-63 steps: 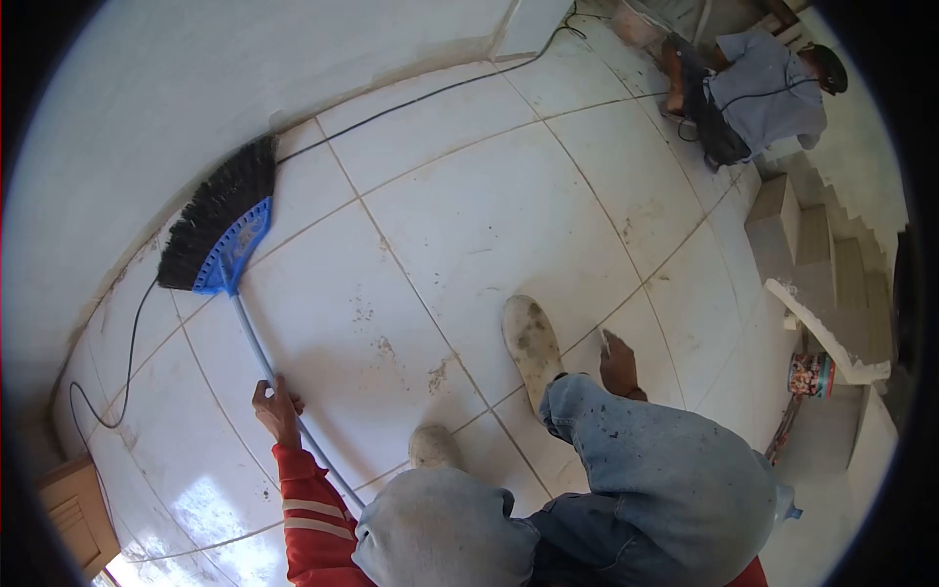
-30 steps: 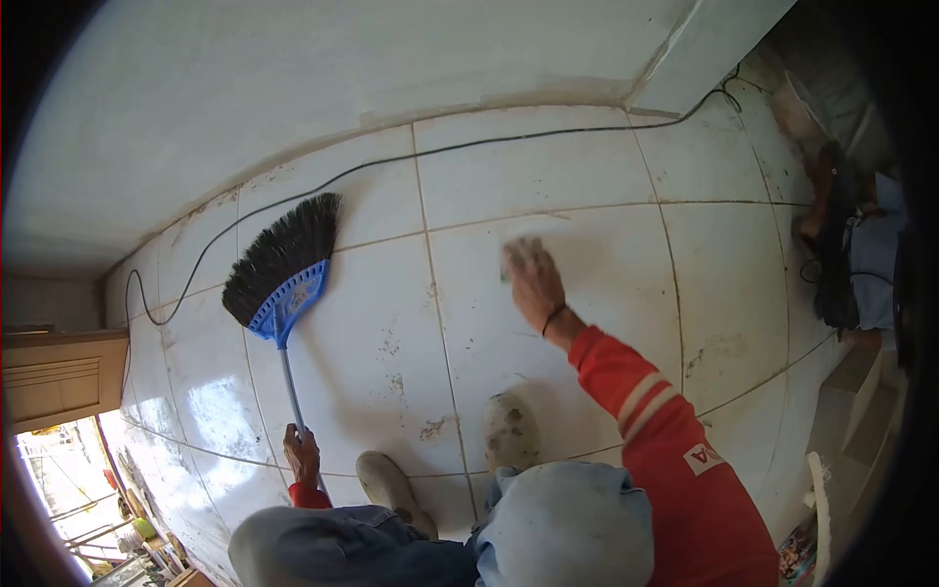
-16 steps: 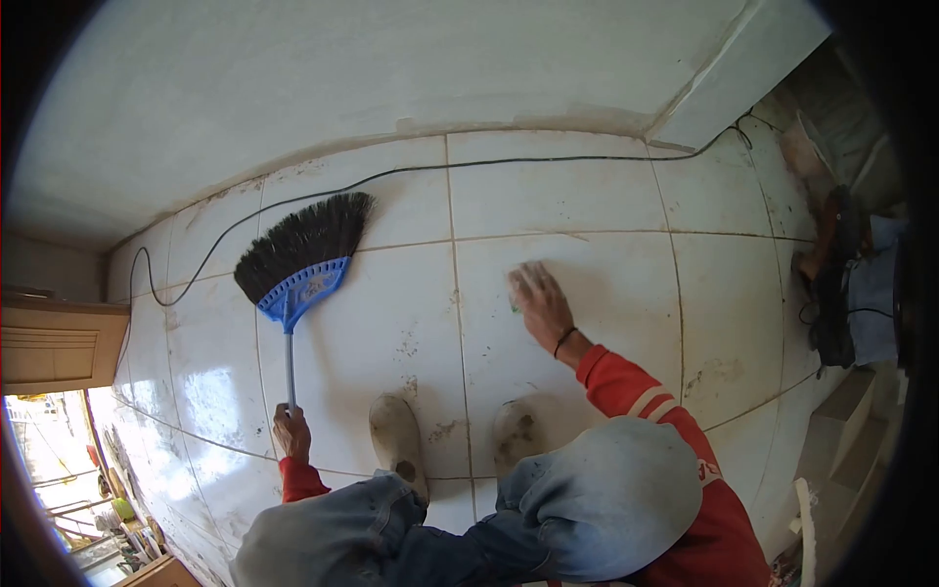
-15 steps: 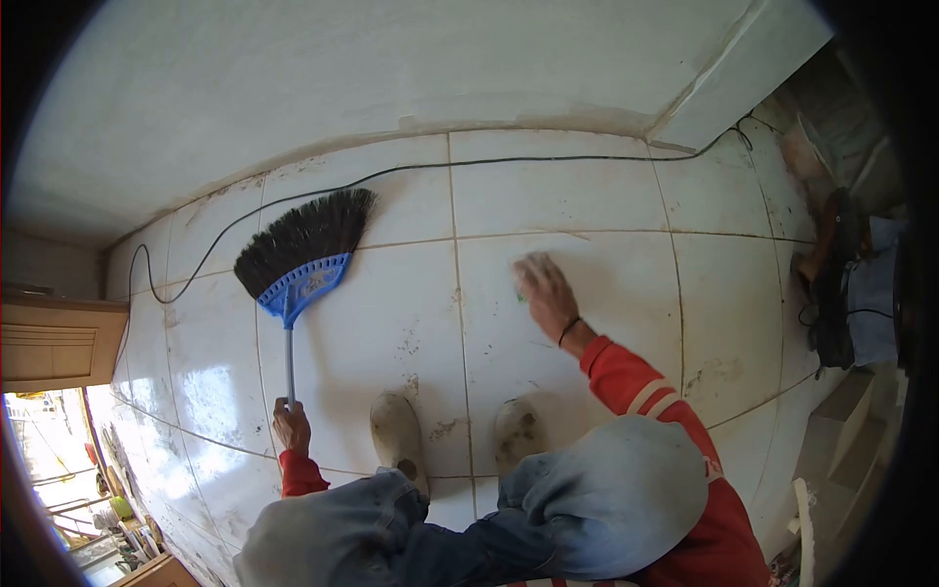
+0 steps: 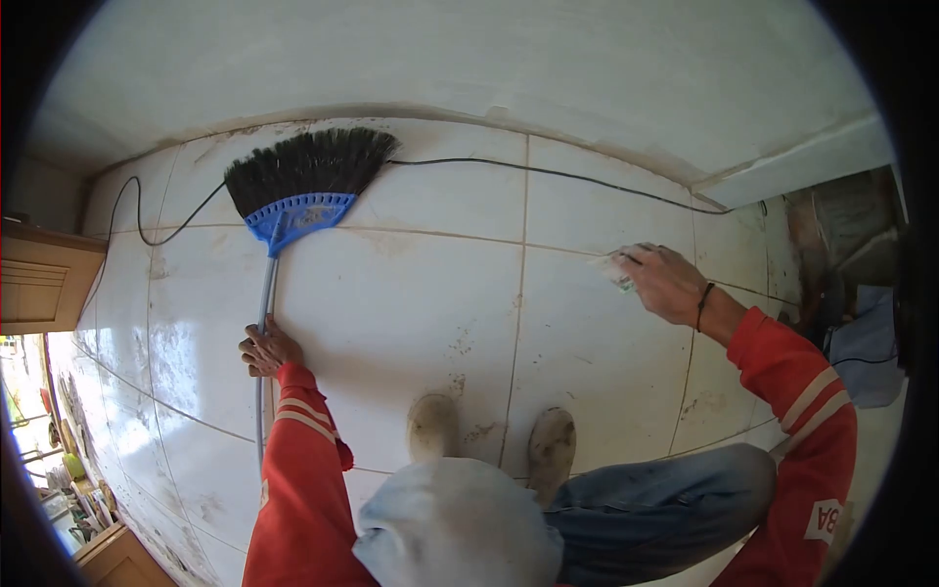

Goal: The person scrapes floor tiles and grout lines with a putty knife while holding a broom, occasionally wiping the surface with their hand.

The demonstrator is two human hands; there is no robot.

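My left hand is wrapped around the grey handle of a broom at the left. The broom has a blue head and black bristles, which point toward the wall and lie over a black cord. Out to the right, my right hand is low over the tiles, its fingers closed on a small crumpled white-and-green scrap. Part of the scrap is hidden by the fingers. Dirty shoes stand on the floor between the two hands.
The black cord runs along the foot of the pale wall. Crumbs and stains mark the white tiled floor. A wooden cabinet stands at the left; a bluish cloth-like item lies at the far right.
The view has shifted. My left hand grips the handle nearer the broom head, which has come closer to the wall. My right hand has moved right, and its scrap shows more.
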